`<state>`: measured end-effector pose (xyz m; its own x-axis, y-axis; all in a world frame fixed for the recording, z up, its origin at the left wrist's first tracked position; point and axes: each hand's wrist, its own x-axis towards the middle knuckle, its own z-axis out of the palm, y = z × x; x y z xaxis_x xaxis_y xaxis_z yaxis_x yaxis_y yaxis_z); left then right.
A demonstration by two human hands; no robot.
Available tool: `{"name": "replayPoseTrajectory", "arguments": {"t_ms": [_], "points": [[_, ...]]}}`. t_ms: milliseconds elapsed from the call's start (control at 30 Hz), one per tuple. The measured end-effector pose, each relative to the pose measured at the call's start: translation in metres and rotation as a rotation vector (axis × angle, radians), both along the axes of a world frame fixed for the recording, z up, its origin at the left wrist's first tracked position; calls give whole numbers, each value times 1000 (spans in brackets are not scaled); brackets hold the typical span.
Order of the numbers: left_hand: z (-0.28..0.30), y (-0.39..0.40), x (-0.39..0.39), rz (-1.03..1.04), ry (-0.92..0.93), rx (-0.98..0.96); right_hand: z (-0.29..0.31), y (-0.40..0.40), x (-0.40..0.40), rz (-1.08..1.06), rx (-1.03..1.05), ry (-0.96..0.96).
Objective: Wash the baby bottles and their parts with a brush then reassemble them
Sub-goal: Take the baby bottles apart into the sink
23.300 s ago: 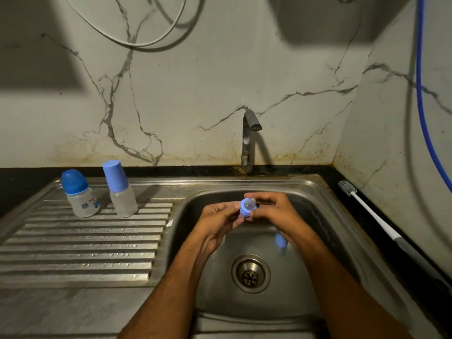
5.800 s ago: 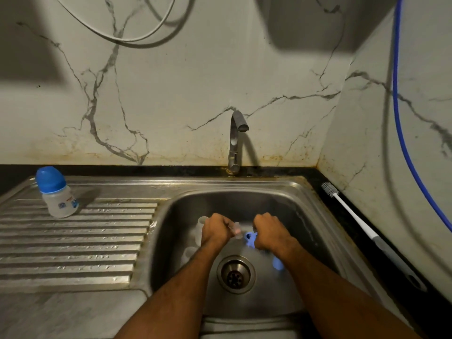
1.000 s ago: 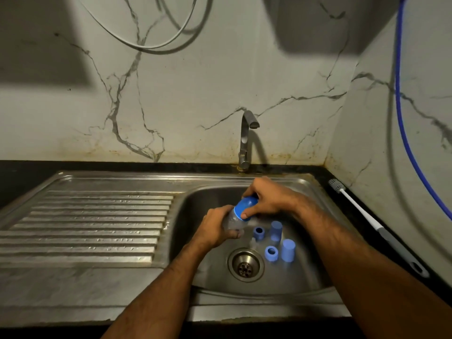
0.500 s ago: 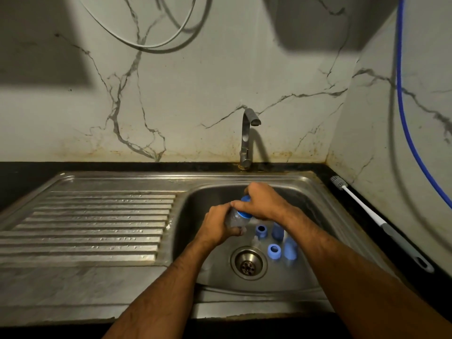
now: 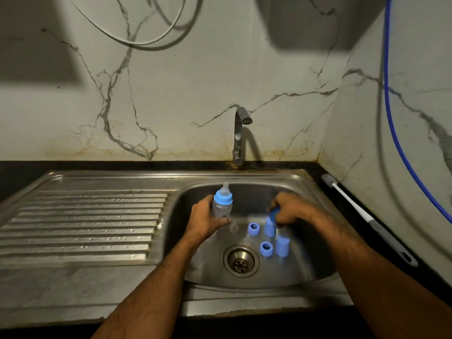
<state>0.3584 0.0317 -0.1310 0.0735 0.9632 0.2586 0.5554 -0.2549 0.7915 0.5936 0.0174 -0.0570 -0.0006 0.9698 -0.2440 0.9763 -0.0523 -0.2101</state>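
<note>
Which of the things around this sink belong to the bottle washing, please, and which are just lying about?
Part of the job: bottle in left hand; blue cap in right hand; two rings; two caps; brush; tap.

Lying about: blue hose; white cable.

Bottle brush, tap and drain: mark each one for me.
Bottle brush (image 5: 352, 201): head view, on its white handle.
Tap (image 5: 237, 135): head view, on its upright stem.
Drain (image 5: 241, 261): head view, on its metal strainer.

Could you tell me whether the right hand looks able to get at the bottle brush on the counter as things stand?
Probably not yet: the right hand grips a blue cap down in the sink. The bottle brush lies unobstructed on the counter beside it.
</note>
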Motion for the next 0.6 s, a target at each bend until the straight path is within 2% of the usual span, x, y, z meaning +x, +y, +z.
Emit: {"name": "replayPoseTrajectory", "arguments": {"t_ms": [100, 267, 600], "points": [[0, 1, 1, 39, -19, 5, -20, -10, 2, -99, -97, -72], [-4, 4, 1, 35, -9, -3, -39, -27, 3, -81, -154, -218], [-5, 6, 1, 34, -22, 38, -85, -15, 16, -42, -286, -218]]}}
